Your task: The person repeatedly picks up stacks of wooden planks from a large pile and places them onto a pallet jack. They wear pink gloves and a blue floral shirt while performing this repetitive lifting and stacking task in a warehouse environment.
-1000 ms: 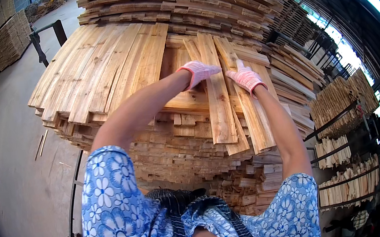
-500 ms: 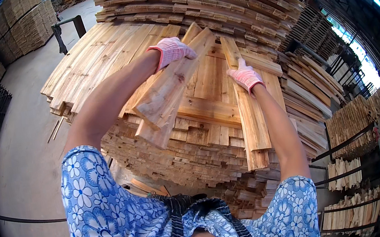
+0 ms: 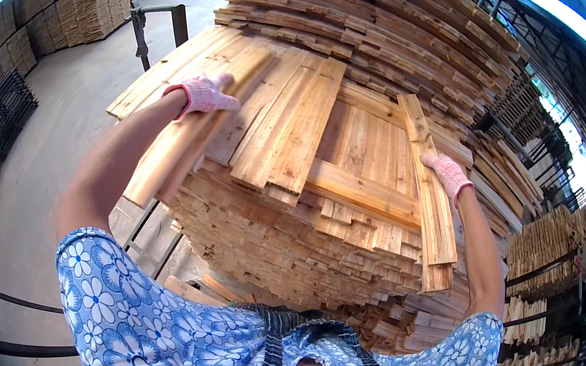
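Item 1, nearest: the person's blue sleeves with white flowers, at the lower edge, with a dark strap down the middle of the chest.

Item 2: right hand, in a pink knit glove, laid against the right edge of a narrow upright plank. Fingers lie close together along the wood; whether they curl round it cannot be told. The plank stands on end against the front of the pile, its foot overhanging the lower boards.

Item 3: left hand, same kind of glove with a red cuff, arm stretched out. Fingers wrapped together over the top of a long pale board; the thumb is hidden. The board slants from the hand down toward the person, its near end free of the pile, its far end on the stack's top.

Item 4: main stack of planks, layered flat, rough-cut ends facing the person.

Item 5: taller stack behind, boards fanned in curved rows.

Item 6, farthest: concrete floor at left, a metal frame, further timber piles along the wall, racks of wood at right.
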A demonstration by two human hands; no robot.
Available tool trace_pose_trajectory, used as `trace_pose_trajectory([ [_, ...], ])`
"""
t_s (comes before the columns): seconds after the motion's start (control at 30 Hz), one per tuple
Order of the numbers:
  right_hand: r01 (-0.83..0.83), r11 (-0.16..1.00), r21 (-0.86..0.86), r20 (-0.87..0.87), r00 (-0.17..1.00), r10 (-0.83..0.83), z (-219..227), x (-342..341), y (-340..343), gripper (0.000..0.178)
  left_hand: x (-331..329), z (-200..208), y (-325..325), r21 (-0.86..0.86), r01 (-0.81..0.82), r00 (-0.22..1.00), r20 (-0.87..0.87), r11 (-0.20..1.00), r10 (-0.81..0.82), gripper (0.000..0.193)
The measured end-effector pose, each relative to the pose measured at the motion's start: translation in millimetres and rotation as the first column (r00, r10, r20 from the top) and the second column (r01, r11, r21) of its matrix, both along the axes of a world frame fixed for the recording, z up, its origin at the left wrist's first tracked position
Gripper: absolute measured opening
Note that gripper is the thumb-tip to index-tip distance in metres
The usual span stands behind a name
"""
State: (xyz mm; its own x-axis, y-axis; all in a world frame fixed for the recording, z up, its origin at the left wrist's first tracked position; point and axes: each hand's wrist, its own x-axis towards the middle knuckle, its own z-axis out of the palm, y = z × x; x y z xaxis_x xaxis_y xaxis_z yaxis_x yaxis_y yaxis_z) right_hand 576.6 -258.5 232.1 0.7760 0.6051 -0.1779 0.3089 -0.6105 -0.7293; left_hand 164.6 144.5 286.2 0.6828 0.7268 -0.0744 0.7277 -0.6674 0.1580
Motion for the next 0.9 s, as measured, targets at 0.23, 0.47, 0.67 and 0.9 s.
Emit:
trace_pose_trajectory([
  [0.23,-0.012,0.916,-0.401,0.428,0.881,0.199,-14,-85,81,0.099,12,-12,6,-0.087,0.092,0.995,0.046,0.992,-0.088,0.065],
  [0.47,-0.008,0.970,-0.244,0.344,0.934,0.094,9,-118,89,0.092,28,-4,1,-0.136,0.061,0.996,0.075,0.989,-0.051,0.079],
  [0.67,-0.321,0.946,-0.048,0.416,0.854,0.312,55,-122,161,0.091,-5,-7,43,-0.286,0.221,0.856,0.515,0.932,-0.045,0.084],
  [0.9,-0.484,0.780,-0.397,0.603,0.503,0.619,88,-160,283,0.090,-133,-7,8,-0.540,0.389,-0.008,0.808,0.746,0.589,0.082],
])
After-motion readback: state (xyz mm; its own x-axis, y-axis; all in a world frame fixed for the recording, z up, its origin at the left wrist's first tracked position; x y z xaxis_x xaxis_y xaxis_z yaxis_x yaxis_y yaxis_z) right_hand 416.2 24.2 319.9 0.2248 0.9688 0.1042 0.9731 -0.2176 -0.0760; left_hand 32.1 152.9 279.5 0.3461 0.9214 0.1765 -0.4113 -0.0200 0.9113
